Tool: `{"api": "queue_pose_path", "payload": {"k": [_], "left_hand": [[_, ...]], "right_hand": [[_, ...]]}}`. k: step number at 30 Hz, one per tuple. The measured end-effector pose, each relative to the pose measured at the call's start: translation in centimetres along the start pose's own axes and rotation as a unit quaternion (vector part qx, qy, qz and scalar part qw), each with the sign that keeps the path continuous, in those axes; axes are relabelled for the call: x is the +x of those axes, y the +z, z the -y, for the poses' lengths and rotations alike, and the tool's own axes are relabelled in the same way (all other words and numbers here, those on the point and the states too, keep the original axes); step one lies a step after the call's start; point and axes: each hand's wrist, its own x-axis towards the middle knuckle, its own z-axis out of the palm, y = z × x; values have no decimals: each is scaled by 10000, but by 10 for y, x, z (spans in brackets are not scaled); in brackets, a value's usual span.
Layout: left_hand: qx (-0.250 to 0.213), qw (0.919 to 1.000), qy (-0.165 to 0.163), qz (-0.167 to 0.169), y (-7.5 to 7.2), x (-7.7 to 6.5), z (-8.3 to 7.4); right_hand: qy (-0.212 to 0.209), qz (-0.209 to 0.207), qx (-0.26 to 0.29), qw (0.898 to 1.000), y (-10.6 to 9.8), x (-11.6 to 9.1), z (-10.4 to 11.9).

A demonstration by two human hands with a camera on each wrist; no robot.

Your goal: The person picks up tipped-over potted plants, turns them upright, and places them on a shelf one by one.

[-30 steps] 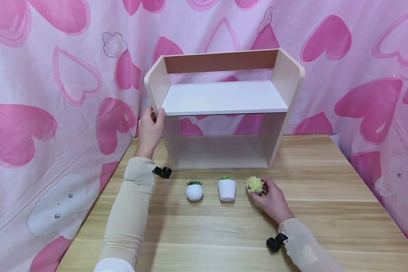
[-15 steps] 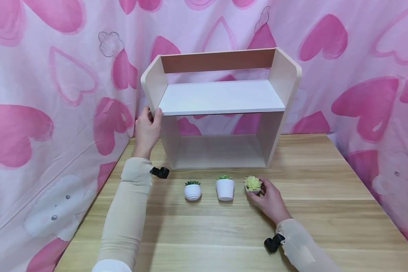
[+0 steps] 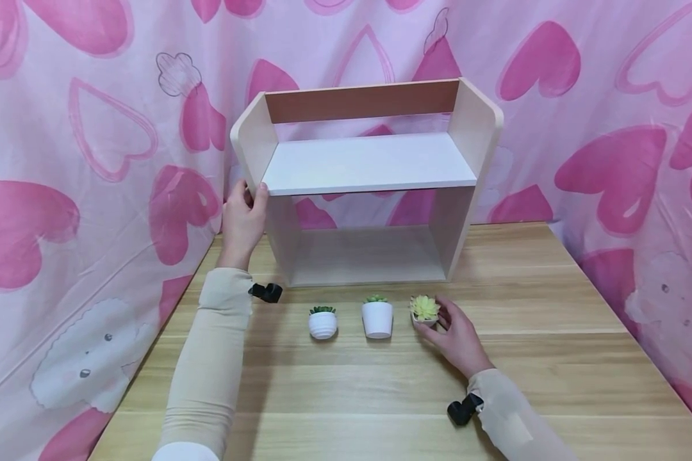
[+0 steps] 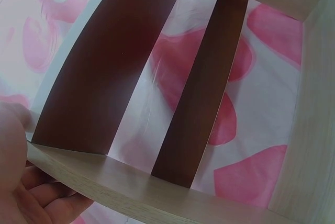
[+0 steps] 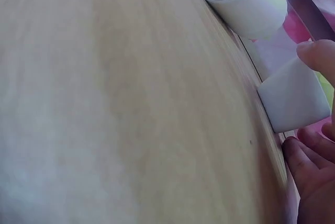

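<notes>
In the head view my left hand (image 3: 242,224) grips the left side panel of a small two-tier desktop shelf (image 3: 369,165), thumb in front at the edge of its white middle board. The left wrist view shows fingers (image 4: 55,200) curled under that pale side panel. My right hand (image 3: 457,336) holds a pale-yellow potted succulent (image 3: 424,308) in a small white angular pot on the table. In the right wrist view its thumb (image 5: 320,56) lies at one side of the pot (image 5: 296,98), with the other fingers opposite.
Left of the held plant stand a tapered white pot with a green succulent (image 3: 377,319) and a rounded, ribbed white pot with a dark green one (image 3: 323,324). All are in a row before the shelf on a wooden table (image 3: 346,397). Pink heart-patterned curtains (image 3: 104,256) surround the table.
The whole scene has drifted slightly left in the head view. Both hands keep their places on the shelf and the yellow succulent's pot.
</notes>
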Motion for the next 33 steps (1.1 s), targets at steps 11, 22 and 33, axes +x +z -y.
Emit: {"api": "queue_pose_path", "payload": {"k": [11, 22, 33], "left_hand": [[-7, 10000, -83, 28, -2, -2, 0], [-44, 10000, 0, 8, -2, 2, 2], [-106, 9999, 77, -78, 0, 4, 3]], "right_hand": [[-24, 43, -203, 9998, 3, 2, -3], [90, -37, -354, 9993, 4, 1, 3], [4, -348, -115, 9993, 6, 0, 3]]}}
